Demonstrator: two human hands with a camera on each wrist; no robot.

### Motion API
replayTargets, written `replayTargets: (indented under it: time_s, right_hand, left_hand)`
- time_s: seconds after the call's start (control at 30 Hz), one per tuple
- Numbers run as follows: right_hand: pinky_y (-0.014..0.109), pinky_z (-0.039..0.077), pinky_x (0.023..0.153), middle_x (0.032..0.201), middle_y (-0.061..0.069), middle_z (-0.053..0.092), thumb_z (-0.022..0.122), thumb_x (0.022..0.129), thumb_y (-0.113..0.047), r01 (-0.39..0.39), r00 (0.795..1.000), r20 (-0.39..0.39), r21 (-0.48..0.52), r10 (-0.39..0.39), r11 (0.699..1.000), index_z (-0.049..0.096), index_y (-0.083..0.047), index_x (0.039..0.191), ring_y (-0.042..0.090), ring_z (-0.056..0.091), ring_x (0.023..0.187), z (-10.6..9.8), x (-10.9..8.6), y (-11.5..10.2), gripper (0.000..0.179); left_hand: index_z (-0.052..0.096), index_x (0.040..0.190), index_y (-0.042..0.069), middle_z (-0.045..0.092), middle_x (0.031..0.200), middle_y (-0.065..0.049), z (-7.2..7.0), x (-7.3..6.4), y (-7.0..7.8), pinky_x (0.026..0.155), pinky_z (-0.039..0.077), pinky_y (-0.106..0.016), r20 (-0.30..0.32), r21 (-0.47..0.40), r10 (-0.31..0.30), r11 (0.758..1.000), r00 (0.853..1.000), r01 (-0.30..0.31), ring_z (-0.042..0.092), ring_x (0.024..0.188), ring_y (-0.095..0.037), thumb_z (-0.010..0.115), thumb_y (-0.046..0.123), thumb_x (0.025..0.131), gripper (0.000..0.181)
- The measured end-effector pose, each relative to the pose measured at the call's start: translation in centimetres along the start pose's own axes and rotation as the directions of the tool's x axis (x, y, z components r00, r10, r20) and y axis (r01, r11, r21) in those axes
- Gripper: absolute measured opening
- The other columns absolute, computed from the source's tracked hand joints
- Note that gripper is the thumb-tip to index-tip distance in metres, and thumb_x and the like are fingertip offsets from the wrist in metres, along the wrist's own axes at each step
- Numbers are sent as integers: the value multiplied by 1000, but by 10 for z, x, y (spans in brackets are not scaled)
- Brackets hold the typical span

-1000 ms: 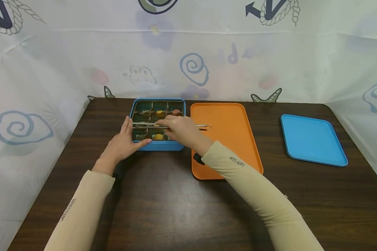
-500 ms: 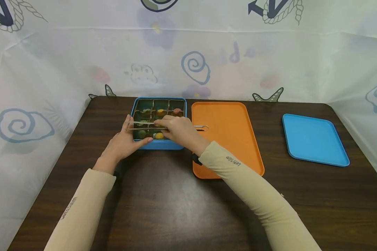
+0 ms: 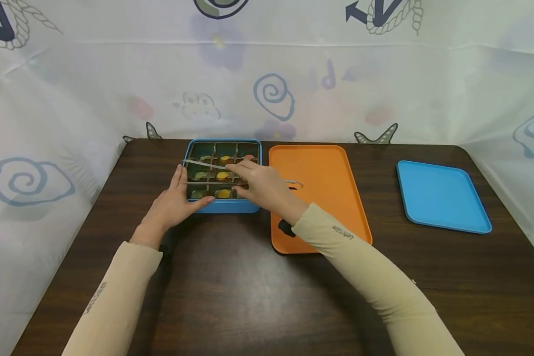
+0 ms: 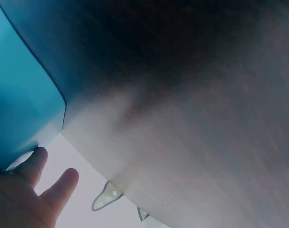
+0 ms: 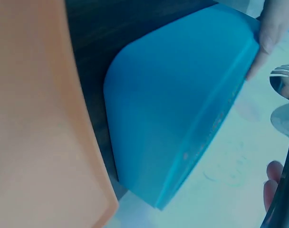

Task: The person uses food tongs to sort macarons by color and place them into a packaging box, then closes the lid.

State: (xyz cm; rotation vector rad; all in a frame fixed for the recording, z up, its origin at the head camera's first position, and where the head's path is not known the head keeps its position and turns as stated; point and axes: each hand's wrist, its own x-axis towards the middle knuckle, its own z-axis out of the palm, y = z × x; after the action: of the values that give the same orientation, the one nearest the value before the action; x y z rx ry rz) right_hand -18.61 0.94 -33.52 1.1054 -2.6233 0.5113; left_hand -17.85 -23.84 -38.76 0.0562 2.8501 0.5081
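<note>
A blue box point(image 3: 227, 206) with a dark divided insert stands at the back of the table. Its compartments hold small yellow, green and reddish pieces, among them a yellow piece point(image 3: 223, 194). My left hand point(image 3: 171, 205) rests against the box's left front corner, fingers straight along the side and thumb on the front rim. My right hand point(image 3: 267, 190) holds metal tongs point(image 3: 209, 163) sideways over the box, their two arms spread apart with nothing seen between the tips. In the right wrist view one end of the tongs point(image 5: 284, 83) is fork-shaped.
An orange tray point(image 3: 325, 173) lies right of the box, under my right wrist. Farther right is a blue tray point(image 3: 445, 198). A printed white sheet point(image 3: 320, 99) hangs behind the dark wooden table point(image 3: 231, 287).
The tongs' arms have spread wider, the upper one swinging away toward the back of the box. My right hand has opened out with them; my left hand stays in place.
</note>
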Motion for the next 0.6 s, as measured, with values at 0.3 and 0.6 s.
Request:
replayTargets:
  time_s: [0.3, 0.6]
  right_hand:
    - [21, 34, 46, 122, 10, 64, 68, 88, -20, -52, 995, -85, 11, 52, 999, 55, -9, 135, 14, 45, 47, -26, -22, 12, 50]
    - [31, 55, 59, 120, 15, 63, 71, 85, -15, -165, 974, -149, 54, 171, 985, 52, -5, 135, 24, 68, 90, -52, -57, 34, 55]
  left_hand:
    - [-20, 150, 7, -25, 159, -10, 1, 0, 0, 102, 32, -70, 2, -4, -8, 1000, 1000, 8, 35, 129, -58, 36, 84, 79, 119]
    - [-20, 150, 7, -26, 158, -10, 1, 0, 1, 100, 33, -70, 6, -12, -5, 1000, 1000, 5, 33, 130, -59, 36, 83, 80, 118]
